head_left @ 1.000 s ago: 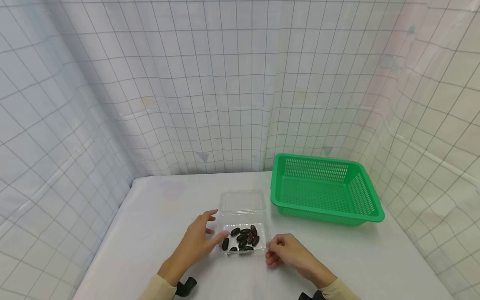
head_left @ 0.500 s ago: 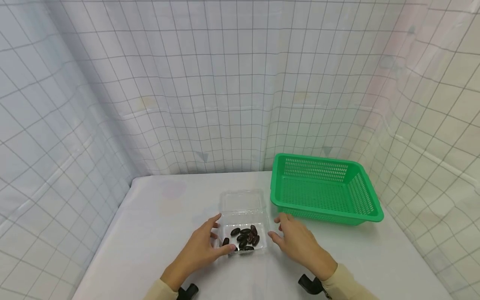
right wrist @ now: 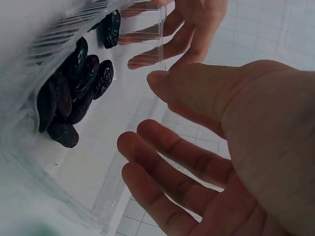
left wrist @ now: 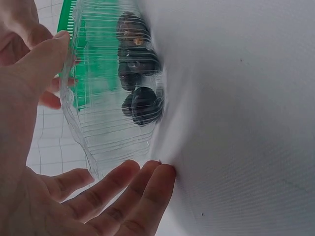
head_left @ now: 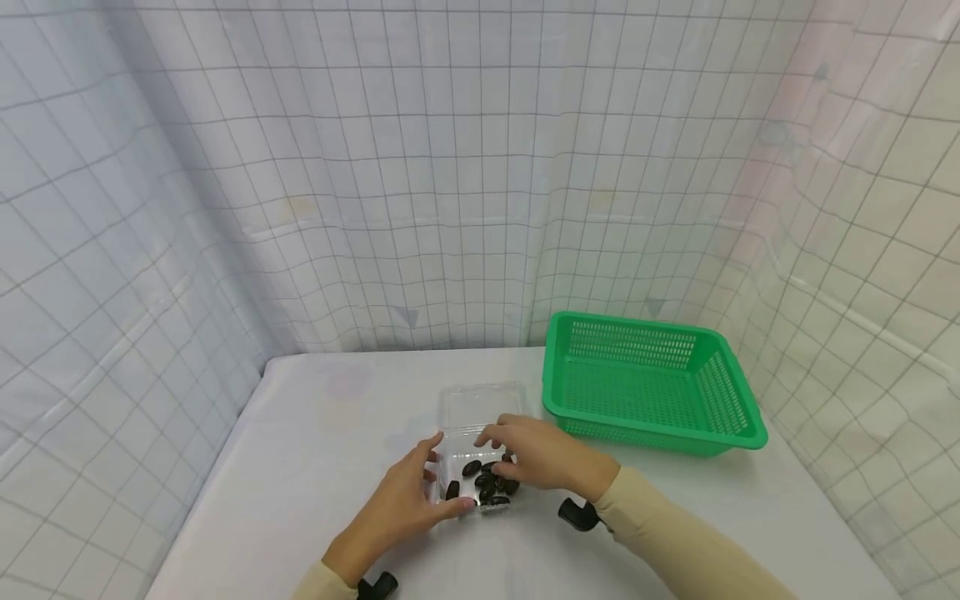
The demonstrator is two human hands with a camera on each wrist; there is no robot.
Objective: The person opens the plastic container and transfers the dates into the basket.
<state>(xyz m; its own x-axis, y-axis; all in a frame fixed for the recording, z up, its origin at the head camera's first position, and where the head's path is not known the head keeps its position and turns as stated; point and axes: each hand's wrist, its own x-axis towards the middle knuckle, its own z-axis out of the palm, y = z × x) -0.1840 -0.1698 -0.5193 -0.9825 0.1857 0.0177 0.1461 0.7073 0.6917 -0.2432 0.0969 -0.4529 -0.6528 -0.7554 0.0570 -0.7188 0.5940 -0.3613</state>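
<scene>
A clear plastic clamshell box (head_left: 480, 408) lies on the table, its lid folded back away from me. Several dark, wrinkled dates (head_left: 486, 481) are inside, mostly bunched toward the right; one date (head_left: 453, 490) lies apart at the left. My left hand (head_left: 401, 496) spans the box's near left corner, thumb at the front rim and extended fingers along the left wall. Over the right part of the box is my right hand (head_left: 543, 452), thumb and fingers spread with nothing between them. The right wrist view shows the dates (right wrist: 74, 88) just beyond those fingertips. Part of the pile is hidden.
A green plastic basket (head_left: 630, 432) with slotted walls stands at the back right of the white-covered table (head_left: 330, 433). White gridded curtains (head_left: 480, 208) hang behind and along both sides. Black wrist mounts (head_left: 577, 515) hang below the sleeves.
My right hand has left the box's front right corner, lifted, and moved left over the dates. My left thumb has slid right along the front rim.
</scene>
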